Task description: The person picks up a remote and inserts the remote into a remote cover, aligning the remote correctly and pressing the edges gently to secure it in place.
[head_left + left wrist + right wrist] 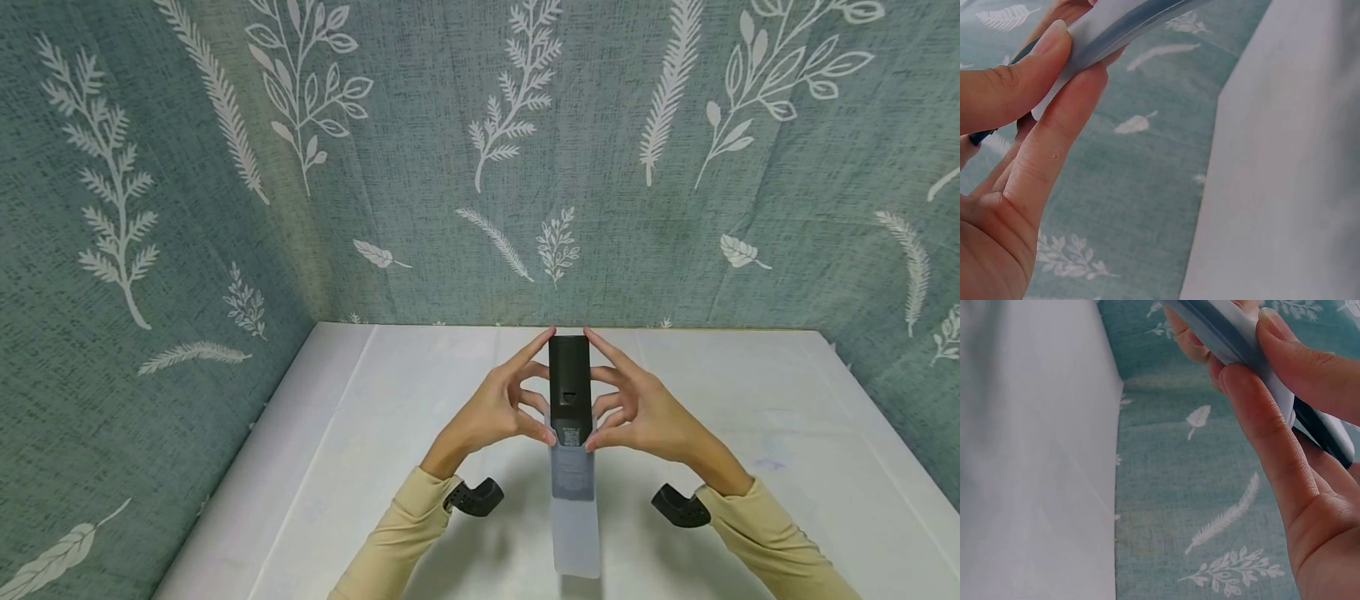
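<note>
Reaching in from the near side of the table (750,392): left sleeve (393,537) and right sleeve (776,533), both beige. Black left wrist camera (474,497) and right wrist camera (681,506) sit at the cuffs. Between the arms, the lower part of a translucent cover (575,537) points at the near edge; soft shadows on the white tabletop around it.

Bit farther: black remote (569,375), part in the cover, part out. Lower end is inside, reads grey-blue through the wall and stops partway; cover runs on past it toward the near edge. Upper end is bare, back face showing, with a small mark and a printed label by the cover's mouth. Both held up off the table in one line, about midway between its left and right edges.

Left hand (495,406) on the left side, right hand (651,408) on the right. Fingers of both clamped on the cover's sides, thumbs near its mouth, index fingers stretched up to the remote's top corners. Both wrist views: thumb and finger pinching the cover's edge; right one also gets the remote's dark end past the thumb.

Farthest: table's far edge, then green cloth (420,167) with white leaf prints, rising behind and along both side edges.
</note>
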Demonstrator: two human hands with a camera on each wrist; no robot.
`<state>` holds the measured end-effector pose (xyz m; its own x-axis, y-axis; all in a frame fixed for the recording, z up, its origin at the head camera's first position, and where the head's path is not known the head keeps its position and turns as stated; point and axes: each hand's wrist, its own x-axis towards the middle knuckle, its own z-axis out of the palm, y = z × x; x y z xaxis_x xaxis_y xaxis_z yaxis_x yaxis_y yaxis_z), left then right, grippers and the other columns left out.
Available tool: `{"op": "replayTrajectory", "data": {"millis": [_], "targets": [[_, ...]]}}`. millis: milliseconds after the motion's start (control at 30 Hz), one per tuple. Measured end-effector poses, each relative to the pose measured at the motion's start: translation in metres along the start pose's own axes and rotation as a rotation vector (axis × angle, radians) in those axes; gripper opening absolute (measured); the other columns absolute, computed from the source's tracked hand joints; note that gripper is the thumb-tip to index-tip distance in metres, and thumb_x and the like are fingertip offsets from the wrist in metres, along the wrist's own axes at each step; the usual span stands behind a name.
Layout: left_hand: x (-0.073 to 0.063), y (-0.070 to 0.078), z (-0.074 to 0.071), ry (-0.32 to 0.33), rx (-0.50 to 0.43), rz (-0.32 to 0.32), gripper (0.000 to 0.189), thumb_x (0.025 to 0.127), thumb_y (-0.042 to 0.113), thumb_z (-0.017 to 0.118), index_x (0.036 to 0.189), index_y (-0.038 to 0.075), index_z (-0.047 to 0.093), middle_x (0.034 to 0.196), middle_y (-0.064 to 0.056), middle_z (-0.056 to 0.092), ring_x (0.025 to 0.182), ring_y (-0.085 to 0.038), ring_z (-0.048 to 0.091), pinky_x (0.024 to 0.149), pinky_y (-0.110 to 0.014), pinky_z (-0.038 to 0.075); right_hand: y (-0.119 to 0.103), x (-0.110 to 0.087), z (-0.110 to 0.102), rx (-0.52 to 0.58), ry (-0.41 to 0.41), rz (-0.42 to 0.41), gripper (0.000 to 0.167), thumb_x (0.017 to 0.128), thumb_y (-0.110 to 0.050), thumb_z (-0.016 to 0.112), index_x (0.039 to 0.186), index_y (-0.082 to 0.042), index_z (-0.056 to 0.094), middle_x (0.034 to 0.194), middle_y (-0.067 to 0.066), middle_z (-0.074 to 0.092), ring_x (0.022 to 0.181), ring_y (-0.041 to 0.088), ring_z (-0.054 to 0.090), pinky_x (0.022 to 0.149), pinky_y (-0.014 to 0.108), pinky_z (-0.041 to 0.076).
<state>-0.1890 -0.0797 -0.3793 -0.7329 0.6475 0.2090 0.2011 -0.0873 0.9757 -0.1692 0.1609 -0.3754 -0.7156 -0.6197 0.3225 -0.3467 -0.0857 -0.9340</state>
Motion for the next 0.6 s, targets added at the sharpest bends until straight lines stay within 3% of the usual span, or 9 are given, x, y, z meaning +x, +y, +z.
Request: {"op": "replayTrajectory", "data": {"millis": [267,600], "targets": [[0.0000,-0.0024,0.0006,0.018,-0.018,0.009,0.113,0.067,-0.019,0.075,0.151,0.034,0.022,0.125,-0.019,0.050,0.080,-0.030,0.067,0.068,-0.046,0.057,0.0012,-0.0005,-0.0003,-0.004,0.003,-0.031,0.112,0.071,0.013,0.075,0.154,-0.015,0.006,0.140,0.038,0.030,0.074,0.026,0.066,0.064,0.047,0.056],[-0.0003,-0.0037,0.0004,0.039,-0.021,0.009,0.110,0.067,-0.019,0.075,0.150,0.032,0.026,0.122,-0.019,0.051,0.077,-0.026,0.066,0.067,-0.045,0.057,0.0026,-0.0005,0.0008,-0.023,0.036,0.007,0.111,0.070,0.012,0.077,0.153,-0.016,0.010,0.139,0.036,0.034,0.076,0.026,0.066,0.065,0.046,0.057]]}}
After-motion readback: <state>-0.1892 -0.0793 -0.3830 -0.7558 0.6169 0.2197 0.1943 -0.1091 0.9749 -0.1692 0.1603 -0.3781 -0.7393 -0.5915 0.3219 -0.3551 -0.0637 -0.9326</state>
